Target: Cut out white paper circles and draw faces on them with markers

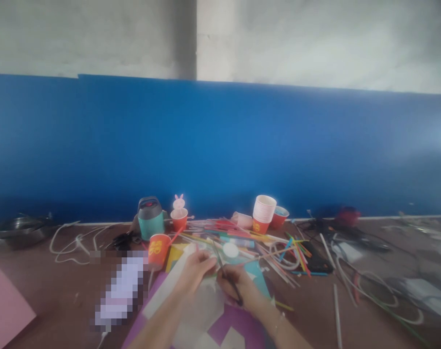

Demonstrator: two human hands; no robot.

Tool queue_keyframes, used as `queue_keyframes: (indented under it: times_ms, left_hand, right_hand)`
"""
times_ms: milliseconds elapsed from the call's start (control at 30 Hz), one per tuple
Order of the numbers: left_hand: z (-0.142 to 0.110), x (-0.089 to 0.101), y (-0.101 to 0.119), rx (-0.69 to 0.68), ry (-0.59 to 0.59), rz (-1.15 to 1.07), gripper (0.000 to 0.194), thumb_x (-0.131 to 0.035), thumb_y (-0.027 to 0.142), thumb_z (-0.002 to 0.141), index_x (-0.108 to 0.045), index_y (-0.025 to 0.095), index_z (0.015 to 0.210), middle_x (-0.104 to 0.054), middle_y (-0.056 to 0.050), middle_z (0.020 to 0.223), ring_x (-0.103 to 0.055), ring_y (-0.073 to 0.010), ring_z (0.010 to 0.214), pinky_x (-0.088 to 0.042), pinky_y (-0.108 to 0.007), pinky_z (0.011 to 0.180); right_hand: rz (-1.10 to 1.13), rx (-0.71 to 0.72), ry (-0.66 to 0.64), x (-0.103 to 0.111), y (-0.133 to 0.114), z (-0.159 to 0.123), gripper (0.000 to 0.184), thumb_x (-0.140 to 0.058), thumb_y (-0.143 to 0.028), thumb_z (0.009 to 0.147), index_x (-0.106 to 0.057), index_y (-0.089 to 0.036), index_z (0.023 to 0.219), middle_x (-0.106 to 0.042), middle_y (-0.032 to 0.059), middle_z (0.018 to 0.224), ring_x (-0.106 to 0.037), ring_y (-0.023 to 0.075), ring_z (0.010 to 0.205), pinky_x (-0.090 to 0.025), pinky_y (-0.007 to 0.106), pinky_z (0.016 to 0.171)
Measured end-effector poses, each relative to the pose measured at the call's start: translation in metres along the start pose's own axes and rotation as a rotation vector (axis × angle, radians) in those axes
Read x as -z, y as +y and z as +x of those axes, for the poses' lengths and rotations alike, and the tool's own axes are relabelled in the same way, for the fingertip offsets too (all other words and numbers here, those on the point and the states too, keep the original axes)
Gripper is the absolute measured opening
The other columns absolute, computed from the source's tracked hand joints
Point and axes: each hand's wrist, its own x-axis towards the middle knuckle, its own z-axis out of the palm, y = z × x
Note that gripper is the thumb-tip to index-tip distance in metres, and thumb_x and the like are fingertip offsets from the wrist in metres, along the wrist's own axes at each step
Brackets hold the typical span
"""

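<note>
Head view: the right hand (237,281) has its fingers closed around scissors (220,258), blades toward eleven o'clock. At the scissors' nine o'clock, the left hand (196,270) shows narrowed fingers; their hold cannot be told. Cup stack (264,213): the hands' one o'clock.

Head view: close over table (303,310), facing forward-down toward blue panel (220,145).

A teal container (151,227) and metal bowl (25,226) stand before a blue panel (213,145).
</note>
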Motion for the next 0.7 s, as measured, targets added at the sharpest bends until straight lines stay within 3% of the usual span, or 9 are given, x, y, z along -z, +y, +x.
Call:
queue_keyframes:
  times_ms: [433,600,700]
  left_hand:
    - [0.001,0.001,0.001,0.008,-0.007,-0.049,0.031,-0.083,0.033,0.055,-0.058,0.015,0.059,-0.06,0.001,0.055,-0.055,-0.0105,0.056,-0.041,-0.022,0.061]
    - [0.001,0.001,-0.001,0.005,-0.01,-0.06,0.029,-0.082,0.032,0.057,-0.059,0.014,0.061,-0.061,0.001,0.058,-0.055,-0.01,0.057,-0.041,-0.022,0.061]
    - [0.001,0.001,-0.001,0.002,-0.006,-0.07,0.029,-0.082,0.032,0.056,-0.059,0.014,0.061,-0.061,0.001,0.059,-0.055,-0.0101,0.058,-0.041,-0.022,0.062]
  right_hand:
    - [-0.088,0.044,0.025,-0.001,-0.008,-0.002,0.036,-0.061,-0.055,0.066,-0.047,-0.022,0.061,-0.027,-0.0119,0.036,-0.018,0.0048,0.032,-0.017,0.022,0.036]
    - [-0.143,-0.031,0.027,0.0,-0.006,-0.002,0.037,-0.063,-0.056,0.066,-0.048,-0.022,0.066,-0.036,-0.0099,0.041,-0.03,0.0065,0.034,-0.024,0.021,0.036]
    - [-0.155,-0.044,0.047,-0.001,-0.007,-0.002,0.037,-0.065,-0.055,0.065,-0.048,-0.022,0.066,-0.035,-0.0102,0.043,-0.029,0.0061,0.034,-0.026,0.021,0.036]
